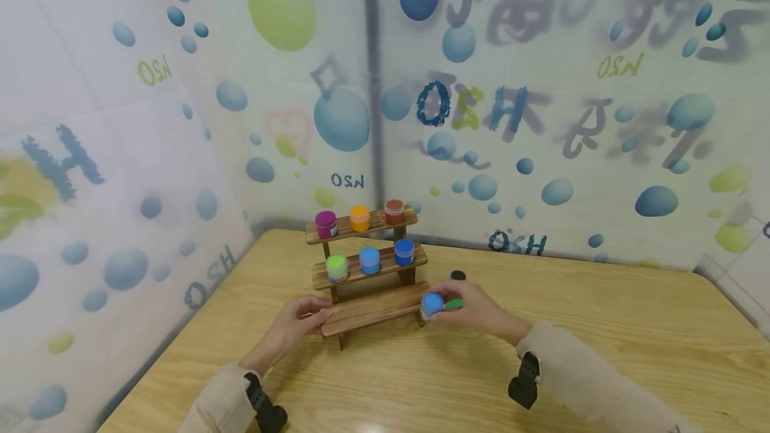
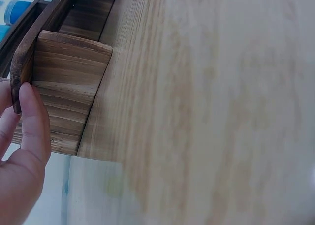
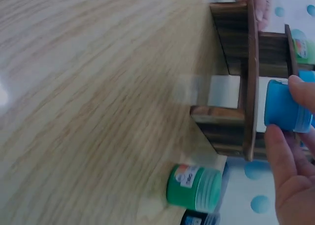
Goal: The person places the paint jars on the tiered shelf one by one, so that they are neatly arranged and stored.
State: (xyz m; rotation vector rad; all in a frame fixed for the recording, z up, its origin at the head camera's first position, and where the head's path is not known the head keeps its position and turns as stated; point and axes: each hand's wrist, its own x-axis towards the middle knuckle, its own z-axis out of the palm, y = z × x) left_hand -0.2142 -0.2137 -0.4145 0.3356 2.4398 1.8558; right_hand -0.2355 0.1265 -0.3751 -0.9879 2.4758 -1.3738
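My left hand (image 1: 295, 323) grips the left end of the lowest board of a three-tier wooden display stand (image 1: 375, 309). In the left wrist view, its fingers (image 2: 34, 121) and thumb lie on either side of the board's end. Between thumb and fingers, my right hand (image 1: 472, 306) holds a light blue paint jar (image 3: 281, 107) beside the right end of that lowest board. A green paint jar (image 3: 192, 186) stands on the table near the right hand, partly hidden by it in the head view. Close to it is a dark-lidded jar (image 1: 458, 275).
The top tier carries purple (image 1: 326, 224), orange (image 1: 359, 218) and brown (image 1: 394, 212) jars. On the middle tier sit lime green (image 1: 337, 267), light blue (image 1: 369, 260) and dark blue (image 1: 404, 252) jars. A patterned curtain (image 1: 541, 152) rises behind the wooden table (image 1: 601, 326).
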